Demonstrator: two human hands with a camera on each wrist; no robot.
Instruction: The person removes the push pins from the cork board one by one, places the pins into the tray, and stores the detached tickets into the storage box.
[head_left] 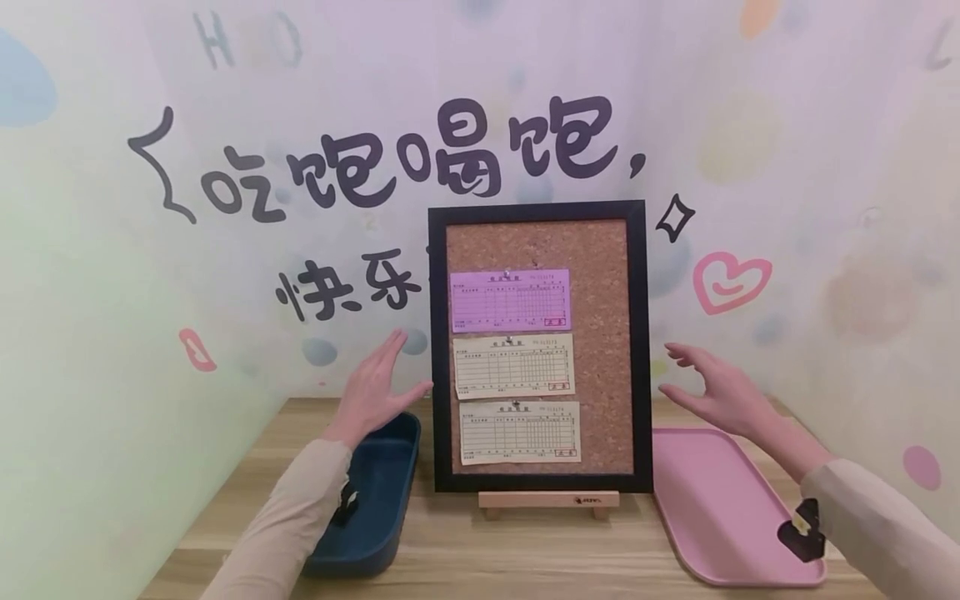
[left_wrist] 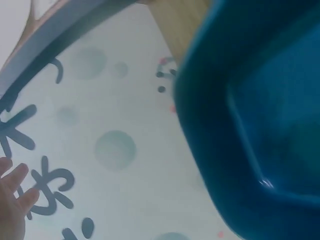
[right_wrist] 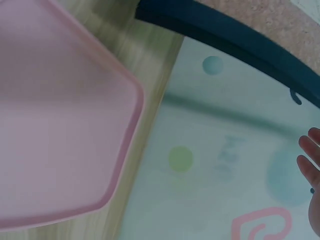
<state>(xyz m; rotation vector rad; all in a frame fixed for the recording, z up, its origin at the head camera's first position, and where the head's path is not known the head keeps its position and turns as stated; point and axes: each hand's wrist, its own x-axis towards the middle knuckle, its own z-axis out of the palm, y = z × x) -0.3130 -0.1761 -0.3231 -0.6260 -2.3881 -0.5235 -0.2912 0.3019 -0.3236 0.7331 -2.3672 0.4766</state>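
Note:
A black-framed cork board [head_left: 602, 350] stands upright on a small wooden easel [head_left: 547, 500]. Pinned down its left side are a purple receipt slip [head_left: 510, 302] and two cream slips [head_left: 513, 367], each with a pin at its top. To the left of the frame, my left hand [head_left: 375, 392] hovers with fingers extended and holds nothing. My right hand [head_left: 716, 392] is raised on the other side, fingers apart from the frame and nothing in them. Fingertips of both hands also show at the edges of the wrist views.
A deep blue tray [head_left: 367, 542] lies on the wooden table [head_left: 442, 558] below my left hand. Below my right hand is a flat pink tray [head_left: 720, 508]. Behind the table rises a wall [head_left: 825, 125] with black lettering and coloured drawings.

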